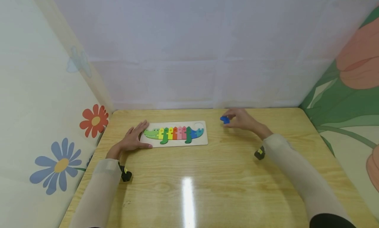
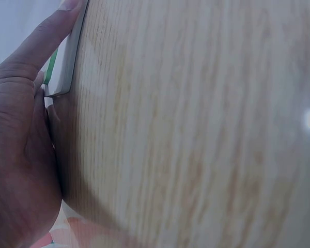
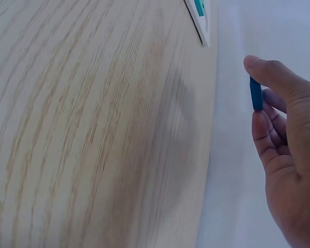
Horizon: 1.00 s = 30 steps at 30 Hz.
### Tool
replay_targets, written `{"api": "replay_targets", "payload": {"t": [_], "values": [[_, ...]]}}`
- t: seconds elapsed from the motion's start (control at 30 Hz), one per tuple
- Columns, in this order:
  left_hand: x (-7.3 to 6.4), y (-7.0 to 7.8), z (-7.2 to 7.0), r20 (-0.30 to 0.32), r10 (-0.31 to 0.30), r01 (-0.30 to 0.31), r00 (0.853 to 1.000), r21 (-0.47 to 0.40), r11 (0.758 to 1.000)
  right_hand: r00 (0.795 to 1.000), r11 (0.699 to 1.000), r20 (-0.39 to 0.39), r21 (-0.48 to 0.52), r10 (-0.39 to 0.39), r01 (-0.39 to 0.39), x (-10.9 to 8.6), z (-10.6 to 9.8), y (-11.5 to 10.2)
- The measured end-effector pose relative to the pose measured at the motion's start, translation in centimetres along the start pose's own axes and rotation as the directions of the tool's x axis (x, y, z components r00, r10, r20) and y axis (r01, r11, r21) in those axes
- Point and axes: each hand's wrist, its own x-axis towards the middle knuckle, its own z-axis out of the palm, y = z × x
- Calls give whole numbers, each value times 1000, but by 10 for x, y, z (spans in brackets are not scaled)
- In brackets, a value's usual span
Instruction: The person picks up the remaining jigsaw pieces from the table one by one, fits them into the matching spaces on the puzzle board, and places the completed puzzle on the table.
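A wooden crocodile puzzle [image 1: 177, 136] lies flat on the table, its colourful pieces running from a green head at left to a blue tail at right. Above the tail, a pale rounded outline shows on the board. My left hand [image 1: 133, 138] rests at the board's left end, fingers extended along that side and thumb on the front edge; its thumb [image 2: 41, 44] lies along the board in the left wrist view. To the right of the board, my right hand [image 1: 241, 118] pinches a small blue puzzle piece [image 1: 225, 119] between thumb and fingers, raised above the table.
The wood-grain table [image 1: 225, 175] ends at a white cloth backdrop [image 1: 189, 50] behind the board. Flower-printed panels [image 1: 62, 165] stand on both sides. A small black device is strapped at each wrist.
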Motion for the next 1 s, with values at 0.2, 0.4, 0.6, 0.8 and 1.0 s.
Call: {"api": "replay_targets", "payload": {"t": [0.2, 0.4, 0.6, 0.8, 1.0], "values": [[-1, 0, 1, -1, 5, -5, 1000, -3, 1000, 1000, 999, 1, 27, -22, 22, 4, 7, -3], [-1, 0, 1, 2, 7, -7, 1000, 1, 1000, 998, 997, 7, 48, -62, 62, 7, 15, -7], [-1, 0, 1, -2, 14, -14, 1000, -1, 1000, 997, 995, -5, 63, -79, 79, 12, 21, -9], [-2, 1, 1, 1, 10, -10, 1000, 2, 1000, 999, 995, 13, 94, -40, 39, 16, 27, -13], [-2, 2, -1, 0, 16, -16, 1000, 2, 1000, 999, 997, 30, 81, -16, 14, 21, 31, -18]]}}
